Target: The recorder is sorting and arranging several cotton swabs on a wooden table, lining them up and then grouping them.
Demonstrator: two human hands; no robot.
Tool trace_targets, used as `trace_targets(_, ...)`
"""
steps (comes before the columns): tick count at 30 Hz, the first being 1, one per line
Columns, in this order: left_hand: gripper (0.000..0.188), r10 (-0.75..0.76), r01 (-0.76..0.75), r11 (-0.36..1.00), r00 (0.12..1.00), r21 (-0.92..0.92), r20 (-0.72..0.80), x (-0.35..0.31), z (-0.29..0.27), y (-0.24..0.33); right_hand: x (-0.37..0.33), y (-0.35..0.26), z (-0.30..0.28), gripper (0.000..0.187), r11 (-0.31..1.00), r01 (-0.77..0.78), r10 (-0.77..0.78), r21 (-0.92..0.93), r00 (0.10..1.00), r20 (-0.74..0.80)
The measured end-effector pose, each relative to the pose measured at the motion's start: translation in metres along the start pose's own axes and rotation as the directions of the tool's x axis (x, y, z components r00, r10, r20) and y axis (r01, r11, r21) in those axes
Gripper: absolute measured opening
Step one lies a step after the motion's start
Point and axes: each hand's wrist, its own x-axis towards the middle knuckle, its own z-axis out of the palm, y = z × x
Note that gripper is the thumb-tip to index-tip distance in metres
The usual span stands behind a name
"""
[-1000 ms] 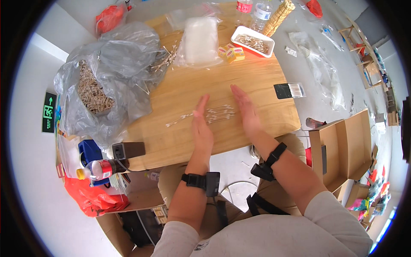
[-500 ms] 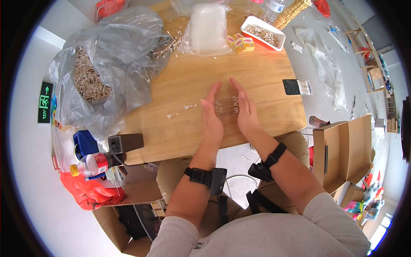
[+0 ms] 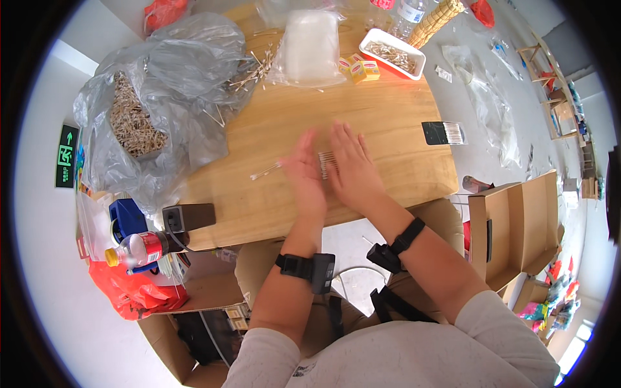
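Left hand (image 3: 305,169): blurred, pointing forward, fingers extended, uncurled. Right hand (image 3: 355,167): palm down, fingers straight, unclosed. Cotton swabs (image 3: 325,160): one row, on worktop (image 3: 407,165), between hands, partly hidden by the right.

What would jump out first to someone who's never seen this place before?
Probably the big grey plastic bag on the left of the wooden table, its opening showing a heap of cotton swabs. Then the left hand and right hand at the table's middle, with a small row of swabs between them. A white tray of more swabs stands toward the far right.
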Motion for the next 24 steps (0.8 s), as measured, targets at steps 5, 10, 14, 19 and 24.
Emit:
trace_targets(5, 0.095, 0.063, -0.079, 0.988, 0.99, -0.13, -0.123, 0.002, -0.01, 0.018, -0.01, -0.006, 0.001, 0.079, 0.979, 0.119, -0.099, -0.165, 0.987, 0.126)
trace_targets(10, 0.094, 0.062, -0.071, 0.992, 0.995, -0.107, -0.08, 0.001, -0.008, 0.02, -0.006, -0.001, -0.003, 0.084, 0.98, 0.121, -0.097, -0.158, 0.984, 0.152)
trace_targets(14, 0.093, -0.015, -0.004, 0.989, 0.991, -0.145, -0.13, -0.001, -0.007, 0.018, -0.008, 0.002, -0.028, 0.08, 0.8, -0.085, 0.053, 0.594, 0.996, 0.071)
trace_targets(19, 0.093, 0.035, -0.035, 0.999, 0.999, 0.001, -0.007, -0.006, 0.007, 0.006, -0.007, 0.022, -0.01, 0.074, 0.241, -0.137, 0.285, 0.961, 0.956, 0.065)
trace_targets(24, 0.093, 0.025, -0.026, 0.999, 0.999, 0.021, 0.029, -0.008, 0.013, 0.005, -0.005, 0.02, 0.003, 0.079, 0.099, -0.094, 0.242, 0.991, 0.968, 0.067)
